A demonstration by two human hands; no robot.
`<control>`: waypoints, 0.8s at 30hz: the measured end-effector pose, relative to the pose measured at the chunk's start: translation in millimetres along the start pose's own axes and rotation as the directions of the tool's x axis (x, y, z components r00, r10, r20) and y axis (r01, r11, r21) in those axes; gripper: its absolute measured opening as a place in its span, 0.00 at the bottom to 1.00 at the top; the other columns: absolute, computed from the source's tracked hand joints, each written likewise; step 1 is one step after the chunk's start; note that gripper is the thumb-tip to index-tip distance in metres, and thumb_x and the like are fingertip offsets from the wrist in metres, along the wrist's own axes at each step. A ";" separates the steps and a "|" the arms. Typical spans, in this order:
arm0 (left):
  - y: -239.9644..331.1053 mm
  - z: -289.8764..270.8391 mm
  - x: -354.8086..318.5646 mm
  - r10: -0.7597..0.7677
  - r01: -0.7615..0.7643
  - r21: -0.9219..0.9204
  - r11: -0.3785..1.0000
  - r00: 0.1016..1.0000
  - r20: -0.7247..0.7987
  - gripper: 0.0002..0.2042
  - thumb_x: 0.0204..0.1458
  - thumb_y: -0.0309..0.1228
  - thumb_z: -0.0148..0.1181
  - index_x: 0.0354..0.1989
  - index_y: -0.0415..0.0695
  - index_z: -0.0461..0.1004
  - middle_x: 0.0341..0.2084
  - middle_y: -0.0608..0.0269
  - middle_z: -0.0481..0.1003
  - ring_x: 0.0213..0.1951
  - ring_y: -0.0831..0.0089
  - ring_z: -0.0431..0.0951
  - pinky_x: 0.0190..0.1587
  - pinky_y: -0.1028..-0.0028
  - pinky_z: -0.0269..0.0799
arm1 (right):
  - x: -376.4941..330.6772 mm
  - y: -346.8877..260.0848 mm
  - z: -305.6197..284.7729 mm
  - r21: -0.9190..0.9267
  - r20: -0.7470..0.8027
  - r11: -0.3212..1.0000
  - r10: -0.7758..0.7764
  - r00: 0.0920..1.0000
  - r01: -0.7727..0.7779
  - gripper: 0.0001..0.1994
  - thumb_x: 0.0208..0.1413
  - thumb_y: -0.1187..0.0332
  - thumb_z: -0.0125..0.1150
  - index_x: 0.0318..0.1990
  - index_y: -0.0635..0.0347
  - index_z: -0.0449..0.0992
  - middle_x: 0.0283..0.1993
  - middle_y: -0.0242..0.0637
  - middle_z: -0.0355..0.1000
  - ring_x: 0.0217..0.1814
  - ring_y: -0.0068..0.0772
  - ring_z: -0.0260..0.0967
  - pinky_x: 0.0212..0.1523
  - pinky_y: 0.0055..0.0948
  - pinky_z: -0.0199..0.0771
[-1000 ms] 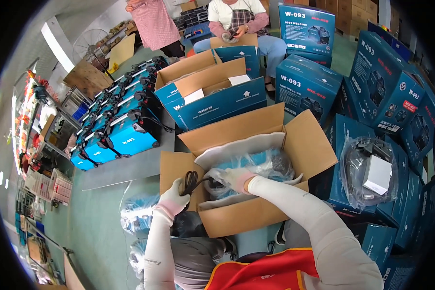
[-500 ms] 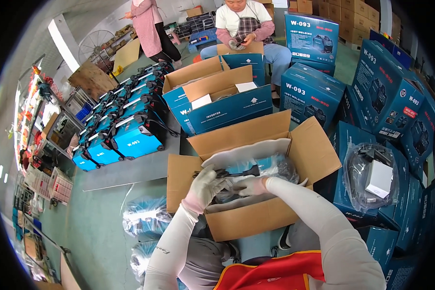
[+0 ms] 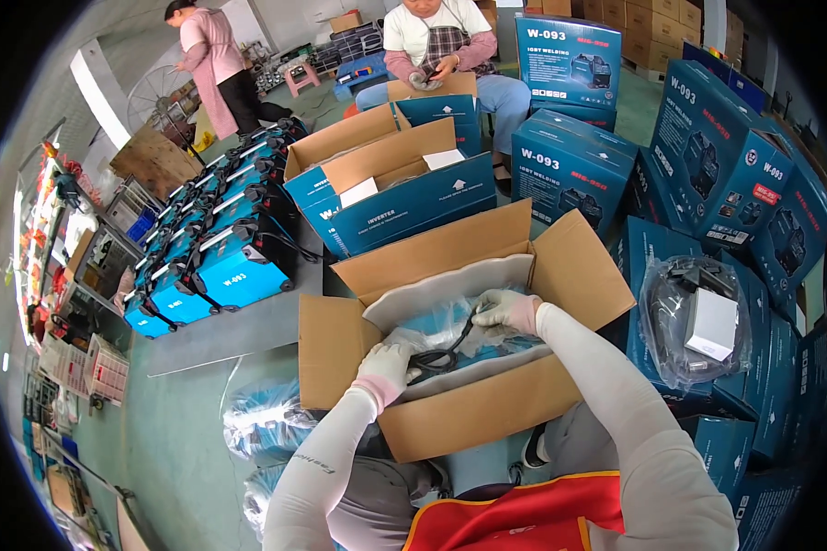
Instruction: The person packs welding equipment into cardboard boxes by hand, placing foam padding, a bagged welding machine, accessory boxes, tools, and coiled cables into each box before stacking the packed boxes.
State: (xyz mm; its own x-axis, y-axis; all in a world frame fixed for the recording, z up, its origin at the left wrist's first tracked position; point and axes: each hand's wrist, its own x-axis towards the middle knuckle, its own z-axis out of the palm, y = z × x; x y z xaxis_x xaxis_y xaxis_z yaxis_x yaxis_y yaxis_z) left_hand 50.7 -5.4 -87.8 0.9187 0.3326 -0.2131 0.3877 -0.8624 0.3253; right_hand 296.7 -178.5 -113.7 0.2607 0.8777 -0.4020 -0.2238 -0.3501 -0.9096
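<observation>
An opened cardboard box [image 3: 478, 418] stands before me with its flaps folded out. Inside, white foam sheets [image 3: 450, 280] line the sides around a blue machine wrapped in clear plastic [image 3: 432, 321]. A looped black cable [image 3: 436, 361] lies on top of the wrapping. My left hand [image 3: 388, 367], in a white glove, is closed on the loops at the box's left end. My right hand [image 3: 508, 311], gloved too, pinches a length of the same cable farther back, above the plastic.
Opened blue cartons [image 3: 413, 216] stand beyond the box. Closed blue cartons are stacked at right, one bearing a plastic bag with a white box [image 3: 710, 324]. Blue machines [image 3: 243, 275] sit in rows at left; wrapped units [image 3: 271, 418] lie by my leg. One person sits ahead, another walks behind.
My right hand has risen from inside the box and moved back, drawing out cable. My left hand has lowered toward the box's left end. The standing person has moved left.
</observation>
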 end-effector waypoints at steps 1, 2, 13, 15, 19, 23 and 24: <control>-1.8 6.4 0.3 0.089 -0.089 0.173 0.981 0.996 0.010 0.19 0.49 0.42 0.64 0.49 0.51 0.75 0.48 0.55 0.75 0.53 0.58 0.73 0.57 0.59 0.65 | -2.8 2.8 -1.7 -0.093 0.037 0.995 -0.039 0.999 0.042 0.15 0.52 0.66 0.68 0.45 0.62 0.76 0.39 0.38 0.76 0.41 0.24 0.73 0.41 0.26 0.78; -2.9 11.3 1.0 0.176 -0.178 0.339 0.924 0.984 0.036 0.20 0.51 0.43 0.62 0.51 0.51 0.74 0.49 0.55 0.75 0.53 0.57 0.74 0.57 0.59 0.65 | -4.8 -0.1 0.4 -0.091 0.031 0.995 -0.036 0.999 0.039 0.15 0.52 0.66 0.68 0.45 0.62 0.76 0.39 0.38 0.76 0.41 0.24 0.73 0.41 0.26 0.78; -5.0 6.0 15.5 -0.038 -0.094 0.234 0.968 0.864 0.503 0.24 0.54 0.49 0.54 0.58 0.56 0.73 0.53 0.54 0.74 0.57 0.52 0.71 0.60 0.59 0.63 | -5.4 20.8 36.9 -0.944 0.151 0.325 0.260 0.954 0.061 0.18 0.50 0.57 0.61 0.49 0.49 0.81 0.51 0.39 0.77 0.52 0.45 0.74 0.53 0.39 0.72; 3.3 3.6 16.8 -0.054 -0.077 0.237 0.968 0.863 0.502 0.24 0.54 0.50 0.54 0.58 0.56 0.73 0.53 0.54 0.74 0.57 0.51 0.69 0.61 0.59 0.62 | -2.6 23.2 43.2 -0.972 0.100 0.227 0.170 0.980 0.060 0.16 0.46 0.64 0.62 0.43 0.55 0.82 0.47 0.45 0.78 0.49 0.47 0.76 0.49 0.41 0.74; 31.3 2.1 12.0 0.077 -0.152 0.415 0.897 0.978 0.192 0.26 0.50 0.49 0.61 0.57 0.53 0.73 0.54 0.56 0.70 0.59 0.51 0.65 0.64 0.57 0.58 | 8.3 47.2 39.9 -0.986 0.065 0.156 0.024 0.998 0.060 0.13 0.38 0.75 0.63 0.35 0.64 0.83 0.39 0.51 0.79 0.42 0.51 0.78 0.41 0.44 0.77; 12.4 26.4 7.7 0.280 -0.204 0.310 0.929 0.934 -0.223 0.25 0.46 0.45 0.66 0.54 0.50 0.73 0.56 0.58 0.68 0.59 0.51 0.64 0.64 0.54 0.56 | 5.9 38.5 46.1 -0.976 0.124 0.188 0.086 0.988 0.106 0.15 0.47 0.68 0.59 0.42 0.64 0.81 0.45 0.51 0.77 0.47 0.51 0.76 0.47 0.41 0.75; 8.5 33.5 7.8 0.367 -0.207 0.435 0.876 0.872 -0.324 0.25 0.46 0.45 0.65 0.53 0.51 0.73 0.54 0.58 0.68 0.59 0.52 0.64 0.64 0.55 0.56 | 3.2 34.4 49.2 -0.976 0.126 0.188 0.088 0.988 0.108 0.15 0.47 0.68 0.59 0.42 0.64 0.81 0.45 0.51 0.77 0.47 0.51 0.76 0.47 0.41 0.75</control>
State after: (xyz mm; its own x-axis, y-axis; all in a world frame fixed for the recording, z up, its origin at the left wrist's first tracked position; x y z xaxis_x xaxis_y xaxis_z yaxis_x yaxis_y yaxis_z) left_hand 58.6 -22.9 -117.6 0.9679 0.0973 0.2317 0.1166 -0.9906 -0.0711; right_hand 243.6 -171.6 -141.1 0.1191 0.8777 -0.4642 0.9029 -0.2902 -0.3170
